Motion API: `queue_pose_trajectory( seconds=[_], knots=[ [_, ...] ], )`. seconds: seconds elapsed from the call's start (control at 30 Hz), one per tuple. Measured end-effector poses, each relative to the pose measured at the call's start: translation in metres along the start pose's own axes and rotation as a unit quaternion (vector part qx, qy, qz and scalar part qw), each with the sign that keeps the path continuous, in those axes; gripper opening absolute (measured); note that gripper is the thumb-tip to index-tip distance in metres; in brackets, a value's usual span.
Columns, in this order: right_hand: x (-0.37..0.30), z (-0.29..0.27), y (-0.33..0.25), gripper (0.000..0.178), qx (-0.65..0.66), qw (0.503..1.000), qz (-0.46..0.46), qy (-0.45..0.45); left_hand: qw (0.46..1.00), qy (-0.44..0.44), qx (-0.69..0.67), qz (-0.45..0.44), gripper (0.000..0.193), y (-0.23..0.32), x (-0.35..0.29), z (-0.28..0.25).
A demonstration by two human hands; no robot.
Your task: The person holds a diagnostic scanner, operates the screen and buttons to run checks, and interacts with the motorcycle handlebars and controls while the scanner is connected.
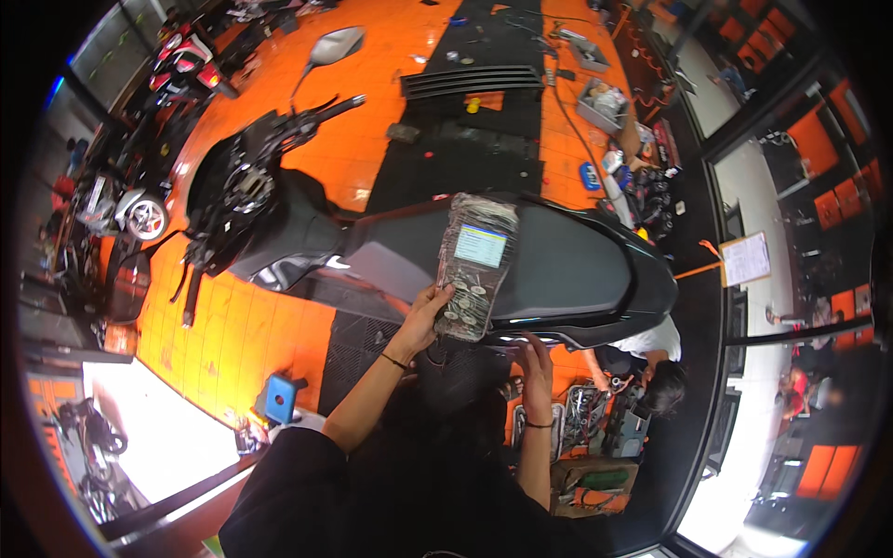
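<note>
A long flat package point(476, 272) in dark wrinkled plastic wrap, with a pale label point(481, 245) stuck on it, lies over or just above the motor scooter's seat point(566, 270). My left hand point(430, 312) grips its near left edge, thumb on top. Close to the package's near right corner, beside the seat's side, my right hand point(534, 372) is raised with its fingers apart and nothing in it. The black scooter point(288, 219) stands crosswise before me, handlebar to the left.
A person point(657, 358) crouches at the right near open toolboxes point(586, 414). A blue stool point(281, 398) stands at the lower left. Beyond the scooter are a slatted black panel point(473, 82) and a grey bin point(603, 104). A clipboard point(746, 258) hangs at the right.
</note>
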State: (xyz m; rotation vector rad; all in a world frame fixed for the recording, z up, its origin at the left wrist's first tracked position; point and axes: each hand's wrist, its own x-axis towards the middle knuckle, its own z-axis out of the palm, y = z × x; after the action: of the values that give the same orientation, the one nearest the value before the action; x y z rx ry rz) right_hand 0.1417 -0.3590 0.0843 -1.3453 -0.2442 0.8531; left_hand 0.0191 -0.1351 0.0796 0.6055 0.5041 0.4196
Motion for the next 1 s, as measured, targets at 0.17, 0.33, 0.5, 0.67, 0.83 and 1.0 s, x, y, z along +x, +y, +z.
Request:
queue_pose_trajectory(
  seconds=[0.17,0.33,0.5,0.67,0.83,1.0],
  knots=[
    [-0.002,0.136,-0.014,0.052,-0.150,0.965,-0.062,-0.208,0.998,-0.006,0.041,0.053,0.031,0.075,-0.077,-0.036],
    [0.003,0.201,-0.034,0.065,-0.039,0.951,-0.011,-0.308,0.993,0.033,0.044,0.103,0.035,0.106,-0.107,-0.051],
    [0.023,0.221,-0.036,0.065,-0.035,0.936,-0.053,-0.348,0.979,0.113,0.100,0.139,0.046,0.127,-0.114,-0.048],
    [0.053,0.243,-0.059,0.067,-0.071,0.912,-0.019,-0.404,0.977,0.111,0.110,0.145,0.051,0.146,-0.104,-0.060],
    [0.068,0.266,-0.069,0.069,-0.104,0.901,-0.011,-0.421,0.977,0.109,0.120,0.136,0.049,0.163,-0.107,-0.079],
    [0.076,0.303,-0.067,0.069,-0.113,0.905,-0.022,-0.410,0.972,0.115,0.193,0.064,0.049,0.216,-0.118,-0.101]
  ],
)
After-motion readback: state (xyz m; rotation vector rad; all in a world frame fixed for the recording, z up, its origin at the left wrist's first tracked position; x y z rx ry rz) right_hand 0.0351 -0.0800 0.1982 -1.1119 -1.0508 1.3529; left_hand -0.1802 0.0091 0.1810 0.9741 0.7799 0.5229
